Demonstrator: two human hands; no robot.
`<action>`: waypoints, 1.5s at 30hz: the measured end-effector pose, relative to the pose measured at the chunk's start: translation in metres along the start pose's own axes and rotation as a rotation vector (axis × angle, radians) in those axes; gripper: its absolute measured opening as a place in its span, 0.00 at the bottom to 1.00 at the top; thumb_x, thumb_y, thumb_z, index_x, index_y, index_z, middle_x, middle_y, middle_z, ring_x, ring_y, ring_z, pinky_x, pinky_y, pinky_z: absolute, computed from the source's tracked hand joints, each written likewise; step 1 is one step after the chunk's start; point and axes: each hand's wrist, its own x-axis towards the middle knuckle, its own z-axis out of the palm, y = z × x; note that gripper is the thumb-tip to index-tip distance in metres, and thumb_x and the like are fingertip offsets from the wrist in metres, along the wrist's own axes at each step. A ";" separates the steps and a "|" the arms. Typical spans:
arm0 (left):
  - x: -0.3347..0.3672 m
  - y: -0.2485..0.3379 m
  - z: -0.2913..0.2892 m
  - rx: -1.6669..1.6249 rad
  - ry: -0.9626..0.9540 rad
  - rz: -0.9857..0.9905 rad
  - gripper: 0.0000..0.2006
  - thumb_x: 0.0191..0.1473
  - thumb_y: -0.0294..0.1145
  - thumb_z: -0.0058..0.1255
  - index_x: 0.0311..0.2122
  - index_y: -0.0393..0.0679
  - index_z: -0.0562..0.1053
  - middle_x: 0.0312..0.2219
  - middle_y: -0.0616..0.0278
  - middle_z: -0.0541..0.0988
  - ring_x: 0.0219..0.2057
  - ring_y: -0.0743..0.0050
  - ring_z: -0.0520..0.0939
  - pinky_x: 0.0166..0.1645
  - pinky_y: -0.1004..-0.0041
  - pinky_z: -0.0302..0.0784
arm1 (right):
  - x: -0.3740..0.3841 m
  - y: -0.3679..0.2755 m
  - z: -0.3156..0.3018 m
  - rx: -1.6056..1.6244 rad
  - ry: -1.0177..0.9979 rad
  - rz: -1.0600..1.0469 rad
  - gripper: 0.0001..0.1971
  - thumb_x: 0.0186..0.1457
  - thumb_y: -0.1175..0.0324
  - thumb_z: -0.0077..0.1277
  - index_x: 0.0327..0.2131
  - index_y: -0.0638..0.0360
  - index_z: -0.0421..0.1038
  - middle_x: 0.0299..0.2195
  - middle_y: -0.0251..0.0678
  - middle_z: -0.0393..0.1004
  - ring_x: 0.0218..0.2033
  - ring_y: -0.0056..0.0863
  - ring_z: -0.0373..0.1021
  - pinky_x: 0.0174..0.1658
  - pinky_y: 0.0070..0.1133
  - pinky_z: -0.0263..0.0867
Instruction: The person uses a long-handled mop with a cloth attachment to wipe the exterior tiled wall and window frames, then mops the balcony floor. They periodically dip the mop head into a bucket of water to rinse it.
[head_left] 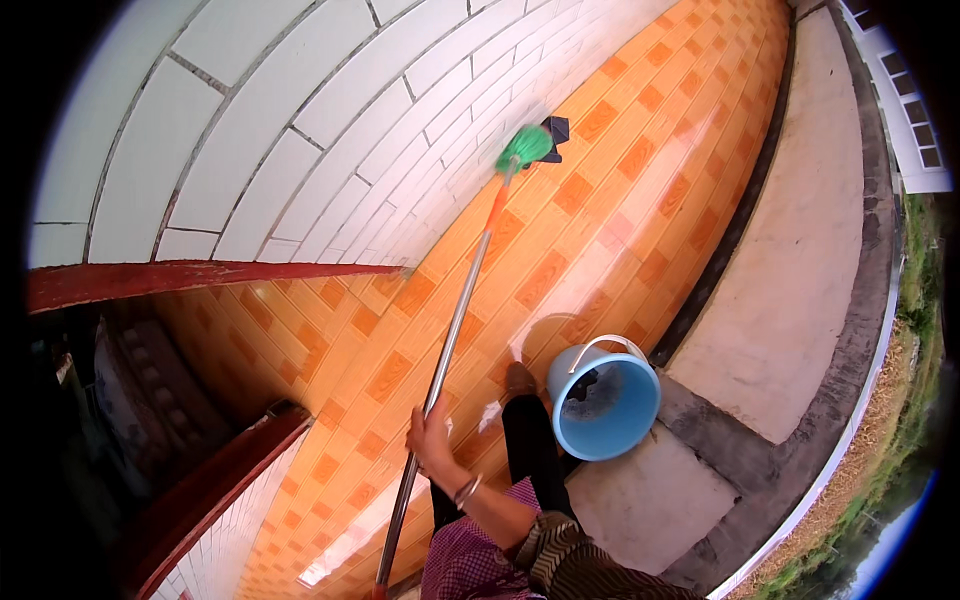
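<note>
My right hand (pixel 431 446), a bracelet at its wrist, is closed around the silver pole of a long-handled mop (pixel 458 318). The pole slants away to an orange section and a green mop head (pixel 522 148), blurred by motion, at the foot of the white wall. Right beside the head is a dark angular object (pixel 556 138) whose kind I cannot make out. My left hand is out of view. To the right of my legs stands a light blue bucket (pixel 620 405) with a white handle. Sudsy water and something dark show inside it.
The white tiled wall (pixel 300 130) bounds the orange wood-patterned floor (pixel 560 280) on the left. A red-framed doorway (pixel 215 272) opens at the left. Along the right runs a dark edge, then a pale concrete strip (pixel 790 270). My shoe (pixel 520 378) is close to the bucket.
</note>
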 end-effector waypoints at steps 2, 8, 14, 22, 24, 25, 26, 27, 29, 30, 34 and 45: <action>0.025 0.044 0.006 -0.040 0.063 0.065 0.14 0.43 0.35 0.57 0.19 0.34 0.71 0.11 0.52 0.70 0.16 0.61 0.75 0.25 0.60 0.68 | 0.088 -0.040 -0.036 -0.027 0.147 -0.122 0.19 0.64 0.68 0.37 0.53 0.59 0.43 0.13 0.28 0.56 0.11 0.21 0.57 0.13 0.22 0.57; -0.006 0.010 0.029 0.012 -0.089 -0.067 0.14 0.43 0.37 0.58 0.20 0.38 0.69 0.14 0.48 0.71 0.21 0.45 0.77 0.26 0.58 0.69 | 0.038 -0.004 -0.032 -0.087 0.076 -0.048 0.20 0.65 0.66 0.37 0.54 0.54 0.41 0.16 0.27 0.57 0.11 0.19 0.58 0.12 0.19 0.58; -0.076 -0.065 0.004 0.108 -0.231 -0.205 0.14 0.44 0.37 0.58 0.22 0.38 0.68 0.15 0.47 0.72 0.21 0.44 0.77 0.26 0.58 0.69 | -0.161 0.061 0.048 0.195 -0.232 0.370 0.27 0.65 0.69 0.37 0.60 0.49 0.35 0.19 0.28 0.59 0.15 0.17 0.61 0.18 0.21 0.63; -0.034 -0.028 0.004 0.020 -0.157 0.073 0.14 0.44 0.37 0.58 0.24 0.38 0.68 0.16 0.47 0.72 0.22 0.44 0.77 0.27 0.58 0.70 | -0.031 -0.040 -0.021 0.270 0.010 -0.054 0.19 0.65 0.68 0.36 0.57 0.53 0.46 0.16 0.27 0.56 0.11 0.16 0.56 0.14 0.16 0.58; 0.001 0.039 0.005 -0.060 -0.122 0.257 0.14 0.44 0.37 0.58 0.25 0.38 0.68 0.16 0.47 0.73 0.22 0.43 0.77 0.27 0.58 0.70 | 0.049 -0.086 -0.054 0.332 0.085 -0.065 0.17 0.66 0.64 0.36 0.56 0.50 0.50 0.17 0.27 0.55 0.11 0.17 0.53 0.14 0.17 0.57; 0.016 0.095 -0.002 -0.151 -0.145 0.345 0.14 0.46 0.35 0.58 0.30 0.37 0.67 0.18 0.46 0.74 0.23 0.42 0.78 0.27 0.58 0.71 | 0.090 -0.111 -0.074 0.386 0.104 -0.065 0.16 0.66 0.60 0.36 0.54 0.49 0.54 0.18 0.27 0.54 0.12 0.17 0.52 0.14 0.17 0.55; 0.029 0.137 -0.013 -0.184 -0.193 0.426 0.13 0.47 0.33 0.57 0.30 0.37 0.66 0.19 0.44 0.74 0.23 0.41 0.78 0.28 0.58 0.72 | 0.128 -0.131 -0.097 0.486 0.094 -0.081 0.15 0.65 0.58 0.37 0.52 0.49 0.56 0.18 0.27 0.53 0.13 0.17 0.51 0.14 0.16 0.52; 0.037 0.174 -0.030 -0.203 -0.271 0.479 0.13 0.48 0.32 0.56 0.32 0.37 0.66 0.19 0.44 0.74 0.24 0.41 0.78 0.28 0.58 0.72 | 0.159 -0.149 -0.120 0.517 0.116 -0.056 0.17 0.65 0.55 0.37 0.51 0.52 0.57 0.18 0.26 0.53 0.14 0.16 0.50 0.15 0.16 0.50; 0.029 0.216 -0.049 -0.274 -0.371 0.485 0.14 0.53 0.34 0.53 0.36 0.36 0.64 0.22 0.38 0.75 0.26 0.36 0.78 0.31 0.52 0.71 | 0.189 -0.172 -0.133 0.339 0.270 -0.037 0.20 0.65 0.50 0.34 0.45 0.59 0.58 0.18 0.27 0.55 0.14 0.15 0.52 0.15 0.15 0.52; 0.022 0.223 -0.056 -0.242 -0.340 0.533 0.15 0.53 0.34 0.53 0.37 0.36 0.64 0.23 0.38 0.75 0.27 0.36 0.78 0.33 0.51 0.71 | 0.191 -0.165 -0.132 0.340 0.268 -0.011 0.21 0.65 0.50 0.33 0.44 0.61 0.58 0.17 0.27 0.55 0.13 0.16 0.53 0.15 0.16 0.53; -0.008 0.147 -0.048 -0.064 -0.155 0.364 0.11 0.51 0.33 0.53 0.32 0.38 0.66 0.21 0.42 0.76 0.27 0.39 0.79 0.33 0.52 0.73 | 0.155 -0.089 -0.099 0.280 0.227 0.065 0.23 0.64 0.47 0.33 0.38 0.60 0.58 0.16 0.28 0.55 0.12 0.18 0.54 0.14 0.18 0.55; -0.106 -0.123 -0.025 0.043 -0.218 -0.108 0.14 0.52 0.40 0.53 0.26 0.41 0.67 0.18 0.51 0.73 0.23 0.54 0.74 0.29 0.58 0.69 | -0.172 0.124 0.020 0.145 -0.009 0.526 0.19 0.66 0.50 0.33 0.31 0.56 0.58 0.17 0.31 0.60 0.14 0.23 0.61 0.18 0.25 0.64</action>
